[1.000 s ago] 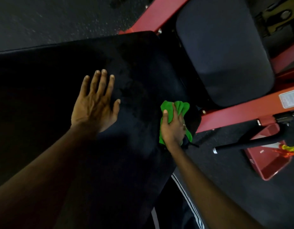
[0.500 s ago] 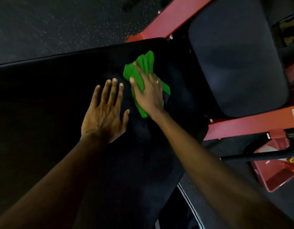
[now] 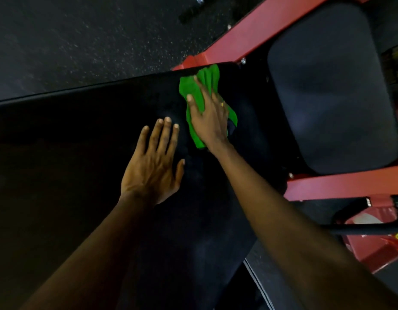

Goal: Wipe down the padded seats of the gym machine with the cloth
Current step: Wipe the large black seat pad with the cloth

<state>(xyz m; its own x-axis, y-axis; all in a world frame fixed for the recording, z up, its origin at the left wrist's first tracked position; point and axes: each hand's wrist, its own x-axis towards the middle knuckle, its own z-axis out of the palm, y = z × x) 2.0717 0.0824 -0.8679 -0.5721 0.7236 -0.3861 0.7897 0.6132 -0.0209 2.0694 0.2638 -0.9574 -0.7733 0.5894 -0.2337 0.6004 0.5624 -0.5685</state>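
Note:
A large black padded seat (image 3: 70, 153) fills the left and middle of the view. My right hand (image 3: 210, 117) presses a green cloth (image 3: 208, 80) flat against the pad near its far right corner, fingers straight over the cloth. My left hand (image 3: 155, 162) rests flat on the same pad just left of the right hand, fingers spread, holding nothing. A second, smaller dark grey pad (image 3: 332, 86) lies to the right, separate from the black one.
The red steel frame (image 3: 327, 186) of the machine runs beside and beneath the pads. A red plate (image 3: 372, 247) and a black bar (image 3: 361, 229) sit low at the right edge. Speckled dark rubber floor (image 3: 81, 41) lies beyond the pad.
My right hand swept the green cloth from the pad's near right edge up to its far right corner. My left hand stayed flat on the pad.

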